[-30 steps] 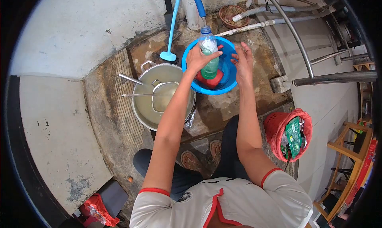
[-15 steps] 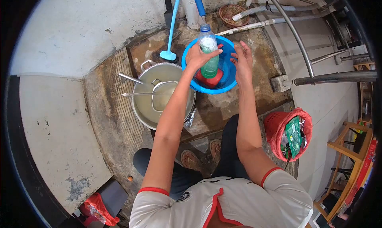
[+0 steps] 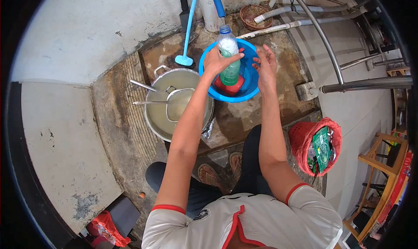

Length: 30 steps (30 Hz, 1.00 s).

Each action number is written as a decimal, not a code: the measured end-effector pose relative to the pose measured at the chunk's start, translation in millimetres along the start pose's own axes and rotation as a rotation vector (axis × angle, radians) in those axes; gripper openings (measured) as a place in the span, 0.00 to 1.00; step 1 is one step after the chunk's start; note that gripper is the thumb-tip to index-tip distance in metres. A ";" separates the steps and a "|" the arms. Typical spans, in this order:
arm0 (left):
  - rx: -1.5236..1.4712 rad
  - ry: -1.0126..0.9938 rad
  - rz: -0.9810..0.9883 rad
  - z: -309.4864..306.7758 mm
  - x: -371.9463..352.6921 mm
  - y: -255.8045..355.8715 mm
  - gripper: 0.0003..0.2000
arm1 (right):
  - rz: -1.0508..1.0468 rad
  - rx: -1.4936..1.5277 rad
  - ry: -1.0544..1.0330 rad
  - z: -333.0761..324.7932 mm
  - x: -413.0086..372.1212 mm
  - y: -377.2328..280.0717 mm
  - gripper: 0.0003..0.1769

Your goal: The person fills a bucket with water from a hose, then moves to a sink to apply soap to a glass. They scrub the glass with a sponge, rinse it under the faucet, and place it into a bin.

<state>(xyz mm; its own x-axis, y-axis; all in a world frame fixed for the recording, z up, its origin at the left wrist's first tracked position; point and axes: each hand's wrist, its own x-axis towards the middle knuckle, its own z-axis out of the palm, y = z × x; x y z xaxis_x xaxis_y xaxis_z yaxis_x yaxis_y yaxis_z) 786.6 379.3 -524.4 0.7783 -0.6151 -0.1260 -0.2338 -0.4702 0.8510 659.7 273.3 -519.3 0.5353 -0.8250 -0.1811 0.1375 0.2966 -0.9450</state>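
My left hand is wrapped round a clear plastic bottle with green at its lower part. The bottle stands nearly upright and uncapped in a blue basin, over something red lying in there. Just above the bottle's mouth is the end of a blue hose. By the basin's right rim, my right hand is held up with fingers apart, holding nothing and not touching the bottle.
Left of the basin stands a large metal pot of cloudy liquid, with a smaller pan inside. A light-blue brush leans behind it. A red waste basket is at right, near metal pipes. A wicker basket sits behind.
The bottle and both hands are nearly still; the bottle has shifted very slightly. Nothing has been taken hold of or let go.
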 end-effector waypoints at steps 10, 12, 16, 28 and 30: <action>-0.028 -0.014 0.014 0.7 0.7 -3.0 0.37 | 0.002 0.000 0.006 0.3 -0.7 -2.9 0.29; -0.014 0.000 0.013 2.2 1.2 -4.5 0.37 | 0.000 -0.003 0.011 0.4 -1.5 -3.1 0.29; -0.017 0.009 0.021 1.1 -1.3 -0.1 0.36 | 0.001 -0.002 0.004 0.0 -1.0 -2.6 0.30; 0.002 0.044 0.020 -2.6 -5.8 5.2 0.37 | 0.013 0.007 0.002 2.2 -0.5 -0.6 0.30; -0.006 0.043 0.026 -2.0 -3.9 3.9 0.36 | 0.009 0.010 -0.003 1.7 0.0 0.4 0.30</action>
<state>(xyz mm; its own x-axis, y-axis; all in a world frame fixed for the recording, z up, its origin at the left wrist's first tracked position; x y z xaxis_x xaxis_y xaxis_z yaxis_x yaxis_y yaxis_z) 783.8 381.2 -519.5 0.7964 -0.5992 -0.0820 -0.2510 -0.4508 0.8566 661.2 274.2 -519.2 0.5392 -0.8208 -0.1883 0.1410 0.3085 -0.9407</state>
